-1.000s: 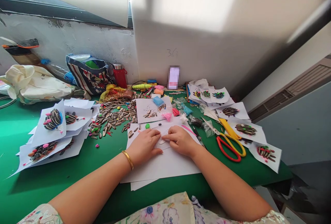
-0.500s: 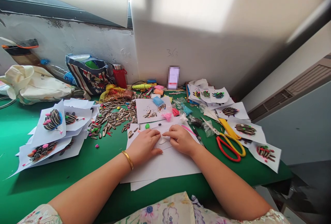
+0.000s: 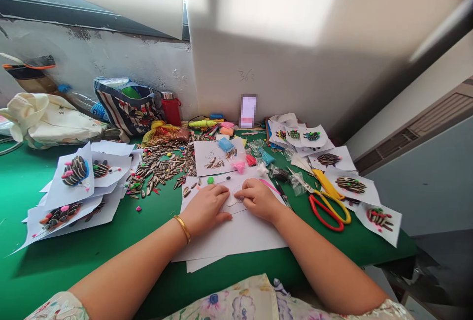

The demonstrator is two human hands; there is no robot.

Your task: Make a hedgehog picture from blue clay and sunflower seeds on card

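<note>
A sheet of white paper [image 3: 229,236] with a faint line drawing lies before me. A flat white patch, apparently modelling clay [image 3: 231,201], sits on the drawing between my hands. My left hand [image 3: 210,207] rests palm down on the sheet, fingers stretched out and thumb apart, holding nothing. My right hand [image 3: 260,199] presses its outstretched index finger on the edge of the white patch; its other fingers are bent and partly hidden. Just beyond my fingers are a green clay ball [image 3: 210,180], a small dark piece [image 3: 228,177] and a few sunflower seeds [image 3: 186,193].
Loose sunflower seeds [image 3: 157,165] are heaped at the back left. Seed-covered picture cards [image 3: 76,172] are stacked left, with more cards [image 3: 353,184] at right. Scissors [image 3: 327,209] and a black pen [image 3: 283,193] lie right of the sheet. A phone [image 3: 248,112] leans on the wall.
The index finger of my right hand has shifted slightly to the right over the white patch, showing more of it. My left hand has stayed in place.
</note>
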